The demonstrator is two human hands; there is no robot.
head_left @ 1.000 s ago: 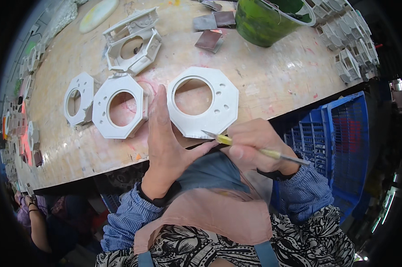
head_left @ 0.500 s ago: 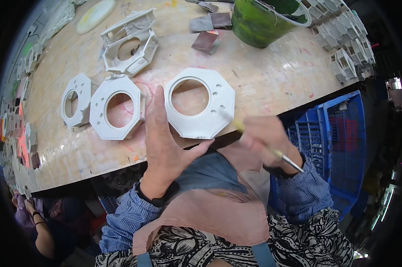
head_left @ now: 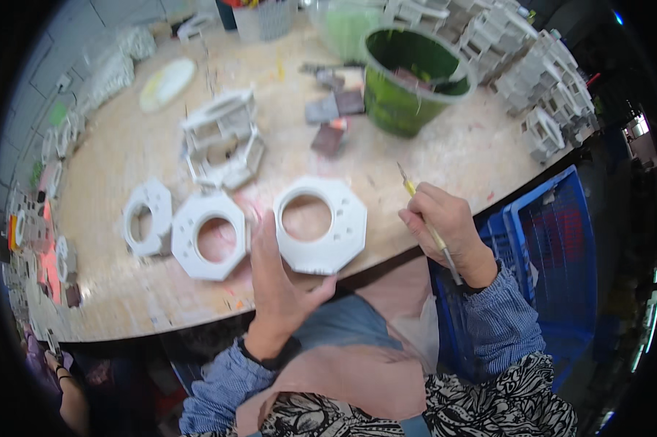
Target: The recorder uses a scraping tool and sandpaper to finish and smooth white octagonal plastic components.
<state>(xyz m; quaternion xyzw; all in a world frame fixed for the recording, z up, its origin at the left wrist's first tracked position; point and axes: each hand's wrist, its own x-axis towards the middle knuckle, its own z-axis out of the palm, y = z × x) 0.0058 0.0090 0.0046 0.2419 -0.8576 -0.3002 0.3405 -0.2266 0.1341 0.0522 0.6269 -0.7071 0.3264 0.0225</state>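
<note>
A white octagonal piece (head_left: 349, 244) with a large round hole and several small dents stands at the table's front edge. My left hand (head_left: 281, 295) grips it, with the fingers along its left side and the thumb at its lower edge. In my right hand (head_left: 445, 222) is a slim yellow-handled tool (head_left: 434, 237) with a thin pointed metal tip. That tip points up and away, apart from the piece. Left of my left hand are a second octagonal piece (head_left: 188, 247) and a smaller one (head_left: 156, 197). Behind them lies an open white frame-like piece (head_left: 250, 164).
A green-stained bucket (head_left: 397, 109) stands at the back, beside dark sandpaper-like squares (head_left: 328, 138). White parts (head_left: 543, 84) are stacked at the back right. Blue plastic crates (head_left: 554, 277) stand beyond the right table edge. Another person's arm (head_left: 71, 397) shows at lower left.
The view has tilted up, so the table sits lower and more of its back shows. My right hand has drawn the tool away from the octagonal piece's face. My left hand keeps its grip.
</note>
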